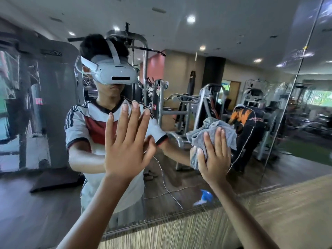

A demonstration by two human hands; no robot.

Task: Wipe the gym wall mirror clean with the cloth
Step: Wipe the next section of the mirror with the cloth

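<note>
The wall mirror [179,72] fills most of the view and reflects the gym and the person wearing a headset. My left hand [126,141] lies flat against the glass with its fingers straight and spread. My right hand [214,155] presses a crumpled grey cloth [212,133] onto the mirror to the right of it, fingers straight over the cloth. Streaks show on the glass at the far left and the far right.
A striped wooden panel [233,221] runs under the mirror's lower edge. A vertical seam [291,90] divides the mirror panels at the right. The reflection shows weight machines, a treadmill, a thin cable and a blue object on the floor.
</note>
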